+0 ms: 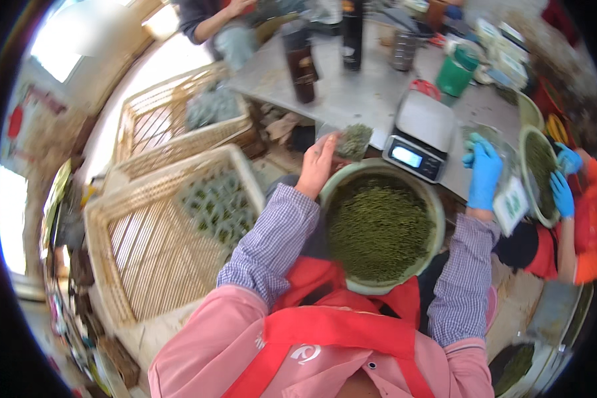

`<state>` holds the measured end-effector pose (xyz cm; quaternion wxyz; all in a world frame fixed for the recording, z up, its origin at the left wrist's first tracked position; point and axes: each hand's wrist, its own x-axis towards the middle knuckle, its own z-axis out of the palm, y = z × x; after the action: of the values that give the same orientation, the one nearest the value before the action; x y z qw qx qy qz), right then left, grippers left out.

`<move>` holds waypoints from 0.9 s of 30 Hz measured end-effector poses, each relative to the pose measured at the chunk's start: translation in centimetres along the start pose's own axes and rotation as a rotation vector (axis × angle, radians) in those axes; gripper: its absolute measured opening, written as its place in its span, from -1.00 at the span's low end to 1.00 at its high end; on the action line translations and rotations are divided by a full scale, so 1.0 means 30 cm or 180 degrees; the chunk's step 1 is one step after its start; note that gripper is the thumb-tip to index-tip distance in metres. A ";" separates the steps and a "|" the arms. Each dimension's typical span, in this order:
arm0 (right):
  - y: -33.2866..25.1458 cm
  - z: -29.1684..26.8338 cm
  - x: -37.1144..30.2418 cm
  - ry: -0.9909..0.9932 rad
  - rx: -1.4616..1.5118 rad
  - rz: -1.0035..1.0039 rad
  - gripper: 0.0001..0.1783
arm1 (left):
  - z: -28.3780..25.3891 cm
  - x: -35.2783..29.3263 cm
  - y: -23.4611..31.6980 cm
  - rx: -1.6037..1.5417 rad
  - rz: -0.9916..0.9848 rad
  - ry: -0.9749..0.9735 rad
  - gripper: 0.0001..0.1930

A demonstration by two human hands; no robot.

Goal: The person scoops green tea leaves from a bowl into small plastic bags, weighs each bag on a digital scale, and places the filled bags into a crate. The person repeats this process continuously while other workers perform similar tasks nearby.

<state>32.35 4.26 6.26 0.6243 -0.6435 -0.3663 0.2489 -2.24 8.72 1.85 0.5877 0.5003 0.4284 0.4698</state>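
My bare left hand (320, 159) grips a small clear plastic bag (355, 142) partly filled with dried green leaves, at the near edge of the metal table. Right of the scale is my blue-gloved right hand (483, 169), its fingers curled beside some clear plastic bags (501, 142); whatever they pinch is too small to make out. Between my forearms sits a large round basin (438, 249) full of loose green leaves (379, 229). Just beyond its rim stands a digital scale (426, 123) with a lit display and a bare pan.
On my left are a cream plastic crate (106, 265) with several filled bags (219, 202) and another crate (129, 123) behind it. Dark bottles (303, 73) and a green jar (459, 69) stand on the metal table (272, 73). Blue-gloved hands (562, 192) of a co-worker touch another basin (536, 176).
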 end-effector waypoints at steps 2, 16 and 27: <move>-0.004 0.049 -0.050 -0.0118 -0.0170 -0.0424 -0.71 | -0.101 -0.072 0.071 0.0091 0.0288 0.0116 -0.52; 0.158 0.107 -0.373 -0.1360 -0.0069 0.0272 -0.67 | -1.241 -0.934 -0.249 0.2907 -0.1335 0.2795 -0.54; 0.377 0.134 -0.665 -0.2249 -0.3133 -0.0615 -0.54 | -1.028 -0.805 -0.425 0.3259 -0.1028 0.1558 -0.25</move>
<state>18.92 -8.32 -8.03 0.1145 -0.6988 -0.6797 0.1912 -35.31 -9.99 -14.06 0.2196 0.5258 0.7946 0.2095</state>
